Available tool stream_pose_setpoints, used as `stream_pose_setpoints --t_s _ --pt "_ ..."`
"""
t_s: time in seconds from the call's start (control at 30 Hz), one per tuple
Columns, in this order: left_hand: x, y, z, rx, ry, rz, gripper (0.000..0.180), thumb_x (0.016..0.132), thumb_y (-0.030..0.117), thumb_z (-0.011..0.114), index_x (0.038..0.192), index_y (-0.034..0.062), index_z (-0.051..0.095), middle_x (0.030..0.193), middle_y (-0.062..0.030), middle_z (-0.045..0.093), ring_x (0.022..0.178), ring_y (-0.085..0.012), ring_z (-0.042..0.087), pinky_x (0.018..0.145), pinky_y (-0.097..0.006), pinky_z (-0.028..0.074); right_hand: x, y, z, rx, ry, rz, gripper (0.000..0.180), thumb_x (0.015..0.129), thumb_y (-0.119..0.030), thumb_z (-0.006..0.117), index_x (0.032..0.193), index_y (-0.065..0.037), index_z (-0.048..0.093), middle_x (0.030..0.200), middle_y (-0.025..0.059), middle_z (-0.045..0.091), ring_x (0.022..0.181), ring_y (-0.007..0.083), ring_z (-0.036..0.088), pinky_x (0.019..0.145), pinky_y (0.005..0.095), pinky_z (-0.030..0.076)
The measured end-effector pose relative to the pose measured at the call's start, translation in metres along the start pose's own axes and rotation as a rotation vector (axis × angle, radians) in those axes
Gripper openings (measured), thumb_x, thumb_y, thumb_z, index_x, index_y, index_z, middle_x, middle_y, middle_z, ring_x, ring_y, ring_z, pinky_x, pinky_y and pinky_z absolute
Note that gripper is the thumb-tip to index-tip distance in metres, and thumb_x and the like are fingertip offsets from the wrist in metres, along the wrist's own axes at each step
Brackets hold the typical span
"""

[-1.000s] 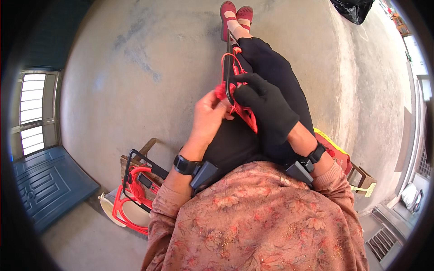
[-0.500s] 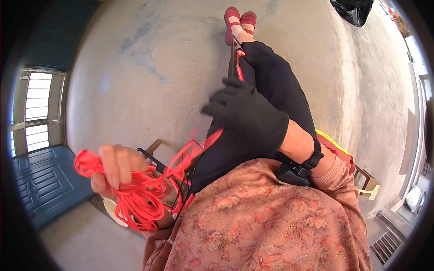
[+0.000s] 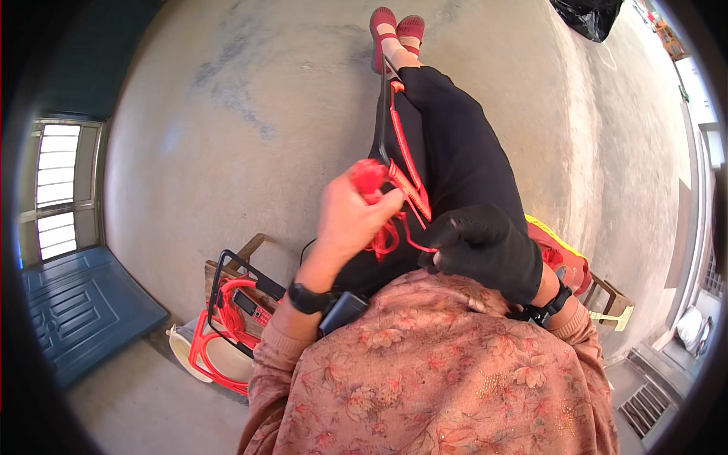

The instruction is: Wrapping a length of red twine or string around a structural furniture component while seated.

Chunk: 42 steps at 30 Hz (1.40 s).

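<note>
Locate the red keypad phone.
In the head view, the red keypad phone lies at lower left, beside red cord, left of the person's left sleeve.

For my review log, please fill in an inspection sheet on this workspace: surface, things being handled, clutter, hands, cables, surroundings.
Surface: the person's dark trousers, legs stretched out over a grey floor.
Job's things: black frame along the legs, with red cord on it; a red bundle, blurred.
Clutter: at the left, a phone with a red keypad, a second black frame and a pale container.
Hands: left hand, bare, closed around the bundle; right hand, black-gloved, pinching a red strand.
Cables: a thin black loop by the left forearm; cannot tell whether it is a cable.
Surroundings: blue panelled door, black bag.
</note>
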<state>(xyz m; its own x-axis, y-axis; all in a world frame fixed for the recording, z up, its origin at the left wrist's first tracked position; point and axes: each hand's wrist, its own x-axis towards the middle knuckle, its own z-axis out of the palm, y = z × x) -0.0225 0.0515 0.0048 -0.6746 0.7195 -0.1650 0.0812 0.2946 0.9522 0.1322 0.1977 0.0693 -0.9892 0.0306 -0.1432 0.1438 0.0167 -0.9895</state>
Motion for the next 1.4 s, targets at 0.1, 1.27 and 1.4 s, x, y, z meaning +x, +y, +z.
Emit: stream_pose_setpoints --t_s 0.1,1.27,1.4 --pt "0.007 -0.003 0.021 0.219 0.190 0.036 0.021 0.075 0.018 0.077 0.083 0.0026 0.065 0.059 -0.0036 0.060 0.053 -0.0114 0.054 0.056 -0.029 0.047 -0.003 -0.012 -0.002 0.298 0.016 0.147 0.006 0.087 -0.004 0.065 0.089 0.002 0.066 0.080 0.0064 0.067 0.075 0.0093 0.061 0.070 0.0264 0.049" --pt "-0.011 0.027 -0.011 -1.075 -0.516 -0.139 0.073 0.091 0.047 0.056 0.146 0.0071 0.030 0.123 -0.0206 0.058 0.102 -0.0259 0.062 0.069 -0.030 0.055 -0.145 0.141 -0.066 -0.823 0.458 -0.394 0.048 0.095 -0.013 0.050 0.140 -0.001 0.040 0.143 0.0126 0.043 0.133 0.0172 0.038 0.111 0.0292 0.030" --pt "-0.013 0.004 -0.014 -1.493 -0.338 -0.253 0.067 0.090 0.050 0.057 0.138 0.0072 0.040 0.123 -0.0138 0.050 0.105 -0.0224 0.053 0.064 -0.027 0.049 -0.172 0.116 -0.029 -0.483 0.496 -0.311 0.044 0.096 -0.014 0.051 0.137 0.000 0.044 0.139 0.0121 0.047 0.128 0.0179 0.043 0.108 0.0294 0.034"
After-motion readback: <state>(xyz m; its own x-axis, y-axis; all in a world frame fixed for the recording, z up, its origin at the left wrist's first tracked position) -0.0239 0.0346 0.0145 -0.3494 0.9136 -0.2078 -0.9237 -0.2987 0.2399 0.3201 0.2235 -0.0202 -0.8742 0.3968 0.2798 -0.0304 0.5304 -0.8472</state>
